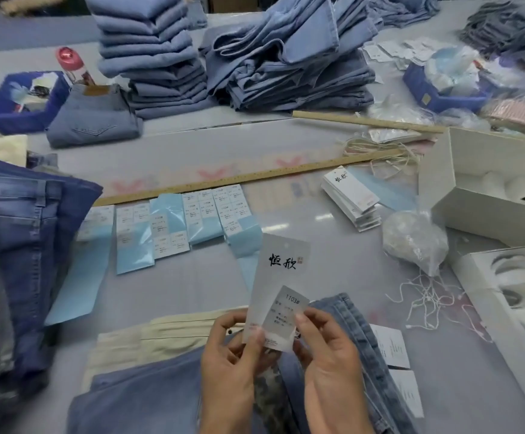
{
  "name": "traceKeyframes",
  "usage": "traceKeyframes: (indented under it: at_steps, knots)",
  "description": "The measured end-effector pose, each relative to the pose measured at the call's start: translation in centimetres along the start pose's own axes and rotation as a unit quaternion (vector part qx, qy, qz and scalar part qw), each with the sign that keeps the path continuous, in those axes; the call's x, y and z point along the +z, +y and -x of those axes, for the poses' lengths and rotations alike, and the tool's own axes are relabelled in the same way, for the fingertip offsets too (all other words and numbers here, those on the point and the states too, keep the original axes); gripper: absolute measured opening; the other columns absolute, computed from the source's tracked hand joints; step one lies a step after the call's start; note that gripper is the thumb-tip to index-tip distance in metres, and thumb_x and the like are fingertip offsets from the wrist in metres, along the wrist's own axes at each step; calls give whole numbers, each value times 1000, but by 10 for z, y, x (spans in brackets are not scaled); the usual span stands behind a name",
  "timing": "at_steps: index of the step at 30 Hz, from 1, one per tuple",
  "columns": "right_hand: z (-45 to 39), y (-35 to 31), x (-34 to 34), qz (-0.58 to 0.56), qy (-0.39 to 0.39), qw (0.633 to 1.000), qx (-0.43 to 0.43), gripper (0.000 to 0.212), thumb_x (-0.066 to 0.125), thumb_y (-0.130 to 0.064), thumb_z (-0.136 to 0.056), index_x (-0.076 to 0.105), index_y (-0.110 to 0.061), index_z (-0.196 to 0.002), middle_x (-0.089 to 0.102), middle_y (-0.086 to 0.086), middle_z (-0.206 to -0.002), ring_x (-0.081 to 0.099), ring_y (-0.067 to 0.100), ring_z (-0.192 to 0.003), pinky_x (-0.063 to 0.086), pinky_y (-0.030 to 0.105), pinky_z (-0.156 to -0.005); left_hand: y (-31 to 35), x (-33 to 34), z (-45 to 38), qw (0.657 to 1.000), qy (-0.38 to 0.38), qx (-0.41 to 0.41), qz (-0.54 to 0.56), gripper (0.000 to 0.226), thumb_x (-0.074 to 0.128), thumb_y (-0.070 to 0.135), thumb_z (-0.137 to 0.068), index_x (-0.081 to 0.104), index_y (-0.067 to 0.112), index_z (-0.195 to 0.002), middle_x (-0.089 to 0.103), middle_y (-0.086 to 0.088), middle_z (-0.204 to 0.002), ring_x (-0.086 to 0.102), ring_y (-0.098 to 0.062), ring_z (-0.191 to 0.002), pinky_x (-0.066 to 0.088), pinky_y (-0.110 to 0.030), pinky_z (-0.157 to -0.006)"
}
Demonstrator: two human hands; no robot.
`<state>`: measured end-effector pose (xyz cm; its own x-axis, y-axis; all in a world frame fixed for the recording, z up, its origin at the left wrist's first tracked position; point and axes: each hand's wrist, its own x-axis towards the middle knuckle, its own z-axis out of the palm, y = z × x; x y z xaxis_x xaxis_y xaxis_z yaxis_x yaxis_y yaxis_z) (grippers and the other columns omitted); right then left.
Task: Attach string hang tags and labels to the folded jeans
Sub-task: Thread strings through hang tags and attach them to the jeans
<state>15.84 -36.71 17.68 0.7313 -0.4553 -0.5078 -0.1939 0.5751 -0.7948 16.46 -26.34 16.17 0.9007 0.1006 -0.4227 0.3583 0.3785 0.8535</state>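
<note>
My left hand (228, 364) pinches the bottom of a white hang tag (278, 267) with black brush lettering, held upright above the folded jeans (148, 393) at the near table edge. My right hand (326, 361) pinches a small white label (286, 311) printed 1103#, which lies over the tag's lower right corner. Sheets of labels on light blue backing (167, 227) lie in a row behind. A stack of blank hang tags (352, 198) sits to the right, and loose white strings (427, 296) lie further right.
Tall stacks of folded jeans (157, 57) fill the back, with darker jeans (26, 233) at the left. Two long wooden rulers (254, 177) cross the table. White open boxes (489, 195) and a plastic bag (414, 239) stand at the right, blue bins (23, 101) at the back corners.
</note>
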Motion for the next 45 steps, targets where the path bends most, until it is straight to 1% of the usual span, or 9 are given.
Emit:
traceKeyframes:
  at_steps: [4, 9, 14, 18, 23, 31, 36, 41, 45]
  knots:
    - [19, 9, 18, 84, -13, 995, -48, 20, 80, -28, -66, 76, -15, -80, 71, 27, -92, 66, 37, -85, 59, 55, -81, 16, -31, 13, 999, -33, 17, -15, 31, 71, 7, -77, 64, 7, -107, 77, -22, -89, 76, -32, -78, 62, -37, -61]
    - [37, 26, 34, 258, -6, 949, -179, 15, 81, -14, -82, 72, -27, -80, 73, -1, -78, 69, 14, -69, 59, 32, -58, 34, -71, 22, 996, -76, 21, -49, 36, 69, -15, -85, 62, 7, -113, 77, -18, -94, 76, -30, -84, 63, -38, -65]
    - [62, 46, 52, 370, -11, 845, -387, 30, 84, -5, -79, 68, -30, -86, 69, -7, -81, 67, 14, -72, 56, 33, -64, 59, -94, 27, 986, -131, -6, -105, 66, 82, 25, -63, 59, 20, -124, 78, -14, -95, 74, -27, -83, 61, -41, -68]
    - [76, 57, 62, 361, 11, 827, -432, 34, 84, -19, -76, 63, -34, -98, 69, -13, -79, 65, 4, -67, 54, 22, -62, 74, -101, 20, 982, -111, 19, -149, 40, 71, 32, -74, 63, 13, -109, 76, -15, -78, 68, -19, -64, 57, -35, -55]
    - [73, 46, 66, 248, -24, 914, -320, 102, 91, -1, -63, 36, -37, -140, 67, -8, -94, 68, 20, -64, 59, 29, -61, 85, -104, 22, 978, -131, 13, -161, 37, 67, 25, -75, 60, 10, -108, 77, -15, -77, 66, -21, -58, 55, -33, -52]
    - [66, 11, 39, 255, -153, 949, -108, 8, 77, -27, -87, 75, -29, -94, 78, 7, -94, 75, 26, -88, 61, 37, -75, 72, -101, 30, 949, -211, -61, -225, 42, 83, 25, -79, 59, 21, -113, 80, -1, -93, 77, -14, -86, 57, -22, -68]
    - [78, 21, 17, 349, -174, 915, -105, 28, 69, -30, -86, 70, -43, -111, 76, 1, -102, 72, 22, -94, 56, 49, -90, 58, -80, 16, 968, -133, 30, -213, 13, 70, -8, -84, 63, 2, -85, 77, -11, -74, 66, -5, -54, 49, -10, -53]
    - [67, 8, -16, 345, -200, 917, -28, 64, 70, -18, -85, 53, -54, -135, 71, -16, -120, 66, 5, -114, 53, 31, -100, 41, -37, 14, 953, -104, 89, -271, 19, 77, 5, -83, 71, 18, -71, 72, 0, -62, 59, 4, -48, 43, -6, -49]
    - [47, -9, -51, 332, -188, 924, 12, 47, 77, -22, -86, 59, -41, -126, 74, -2, -116, 70, 12, -109, 53, 38, -102, 24, -1, 13, 955, -114, 81, -262, 20, 73, 17, -84, 72, 33, -73, 74, 4, -67, 63, 2, -52, 46, -9, -49]
